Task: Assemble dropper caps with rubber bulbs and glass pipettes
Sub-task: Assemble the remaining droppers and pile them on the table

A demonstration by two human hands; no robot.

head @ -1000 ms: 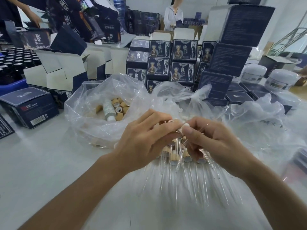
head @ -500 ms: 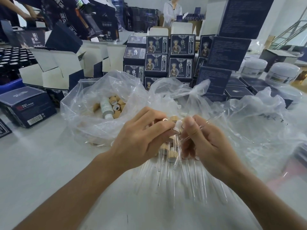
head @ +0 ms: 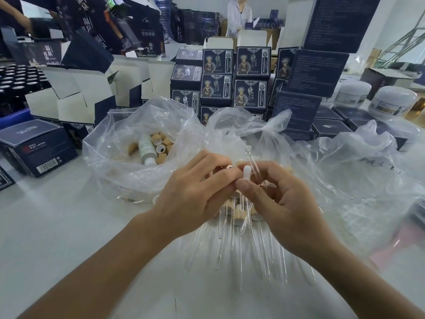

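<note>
Left hand (head: 195,194) grips wooden cap (head: 229,167); right hand (head: 278,199) pinches white rubber bulb (head: 246,172), its glass pipette (head: 253,161) newly swung upright: seating imminent.

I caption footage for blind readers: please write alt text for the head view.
Two hands meet over a table: the left hand holds a tan cap, the right hand pinches a white rubber bulb and a glass pipette. Assembled droppers lie below; clear bags behind.

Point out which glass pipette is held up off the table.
The clear glass pipette pinched in the right hand, tip pointing away; the other glass pipettes lie fanned on the white table.
</note>
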